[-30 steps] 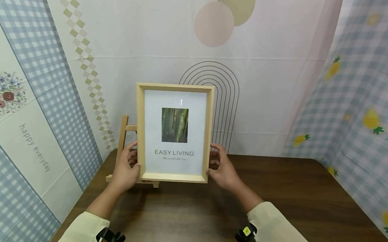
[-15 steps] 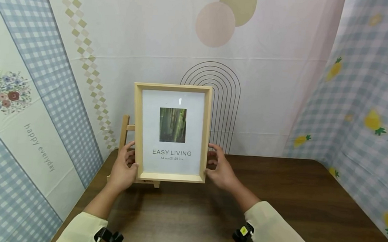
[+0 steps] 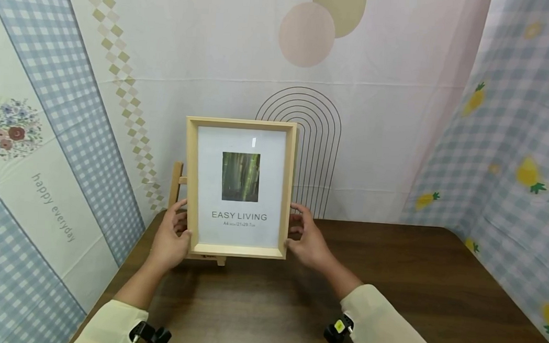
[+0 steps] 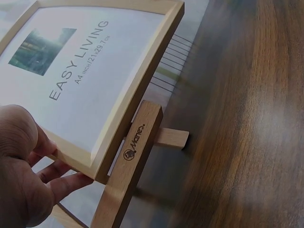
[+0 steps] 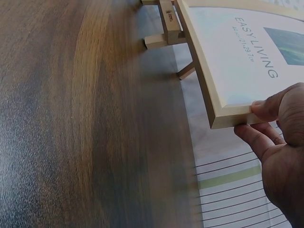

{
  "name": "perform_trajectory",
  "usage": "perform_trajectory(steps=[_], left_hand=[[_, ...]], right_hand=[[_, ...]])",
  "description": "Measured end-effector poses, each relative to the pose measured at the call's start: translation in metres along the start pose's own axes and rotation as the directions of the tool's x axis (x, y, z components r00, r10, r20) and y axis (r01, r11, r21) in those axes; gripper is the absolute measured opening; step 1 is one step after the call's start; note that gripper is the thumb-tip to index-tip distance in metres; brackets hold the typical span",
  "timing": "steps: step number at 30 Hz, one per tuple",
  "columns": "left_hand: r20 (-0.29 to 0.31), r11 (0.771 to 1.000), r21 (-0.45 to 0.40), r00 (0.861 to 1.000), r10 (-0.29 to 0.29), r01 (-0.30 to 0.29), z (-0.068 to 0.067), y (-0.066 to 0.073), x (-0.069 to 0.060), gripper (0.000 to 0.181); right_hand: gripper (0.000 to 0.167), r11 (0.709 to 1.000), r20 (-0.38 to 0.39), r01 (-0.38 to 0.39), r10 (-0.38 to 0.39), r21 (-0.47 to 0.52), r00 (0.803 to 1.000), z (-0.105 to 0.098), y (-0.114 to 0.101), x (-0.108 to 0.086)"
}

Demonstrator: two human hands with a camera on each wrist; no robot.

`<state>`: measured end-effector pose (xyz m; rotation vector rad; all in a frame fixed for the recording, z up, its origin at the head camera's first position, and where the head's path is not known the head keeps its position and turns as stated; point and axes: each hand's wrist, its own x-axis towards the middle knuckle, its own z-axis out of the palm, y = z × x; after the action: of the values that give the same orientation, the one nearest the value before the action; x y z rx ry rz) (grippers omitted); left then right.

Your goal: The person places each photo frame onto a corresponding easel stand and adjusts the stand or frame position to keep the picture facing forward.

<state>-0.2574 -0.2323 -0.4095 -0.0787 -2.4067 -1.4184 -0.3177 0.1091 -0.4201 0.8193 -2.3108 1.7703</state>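
A light wooden picture frame [image 3: 240, 177] stands upright in the head view, its white sheet reading "EASY LIVING" around a small bamboo picture. My left hand [image 3: 170, 241] grips its left side low down, thumb in front and fingers behind. On the opposite side, my right hand [image 3: 311, 242] pinches the lower edge the same way. Behind the frame is a small wooden easel [image 3: 176, 184], mostly hidden by it. In the left wrist view the frame's bottom edge lies close along the easel's ledge [image 4: 128, 159]; whether they touch fully I cannot tell.
The easel stands on a dark brown wooden table [image 3: 390, 283], towards its back left. Behind the table hangs a patterned white cloth [image 3: 380, 136]. Checked cloths [image 3: 512, 217] hang at both sides. Black wrist cameras [image 3: 337, 330] sit at my sleeves.
The frame and both hands have shifted slightly to the left in front of the easel, covering more of it. Both grips look the same. The head view has turned a little.
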Motion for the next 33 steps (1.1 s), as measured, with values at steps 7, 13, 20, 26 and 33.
perform_trajectory(steps=[7, 13, 20, 26, 33], left_hand=[[-0.004, 1.000, 0.001, 1.000, 0.005, -0.005, -0.001, 0.001, 0.002, 0.077], [-0.012, 1.000, -0.008, 1.000, -0.018, 0.018, 0.000, 0.001, 0.003, 0.078], [-0.011, 0.999, -0.024, 1.000, -0.027, 0.026, -0.003, 0.001, 0.003, 0.079], [-0.021, 0.999, -0.038, 0.999, -0.030, 0.029, -0.005, -0.001, 0.002, 0.078], [-0.039, 0.998, -0.055, 0.999, -0.030, 0.028, -0.007, -0.005, 0.003, 0.079]], right_hand=[[0.093, 1.000, 0.006, -0.014, 0.014, 0.008, 1.000, -0.001, 0.001, 0.002], [0.095, 1.000, 0.007, -0.007, 0.007, -0.023, 1.000, -0.001, 0.002, 0.007], [0.093, 1.000, 0.003, -0.027, 0.027, 0.016, 1.000, 0.003, 0.005, 0.010], [0.092, 0.999, 0.007, -0.038, 0.037, 0.009, 0.999, 0.007, 0.004, 0.011], [0.092, 1.000, 0.026, -0.024, 0.024, 0.005, 0.999, 0.011, 0.002, 0.013]])
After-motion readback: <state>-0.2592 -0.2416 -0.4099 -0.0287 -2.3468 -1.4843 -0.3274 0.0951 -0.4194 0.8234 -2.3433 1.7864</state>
